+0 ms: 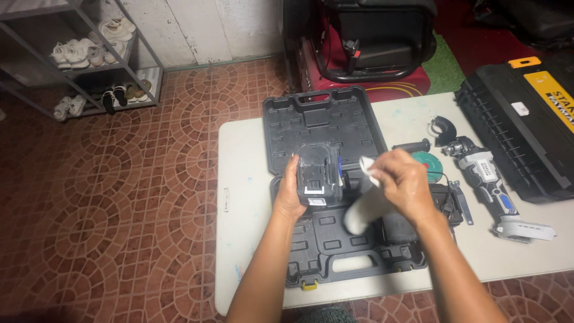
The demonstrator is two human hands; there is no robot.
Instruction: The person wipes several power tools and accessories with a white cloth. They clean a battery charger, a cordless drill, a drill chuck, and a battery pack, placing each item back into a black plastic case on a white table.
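Wiping a battery pack (320, 174) with a white cloth (366, 197), by the look of it. Left hand (289, 194) wrapped around the pack's left side, holding it up over the open black tool case (335, 197) on the white worktop (239, 179). Right hand (405, 182) pinched shut on the cloth, just beside the pack's right edge. Best to keep a firm hold on the pack, rub gently with the cloth, turn the pack bit by bit to reach each side, and stay over the case in case of a slip. Pack: black and boxy, with a blue strip on the right side and a pale label near the bottom. Off to the right, a grey angle grinder (487, 179), a green disc (426, 161) and a big black and yellow toolbox (520, 128).
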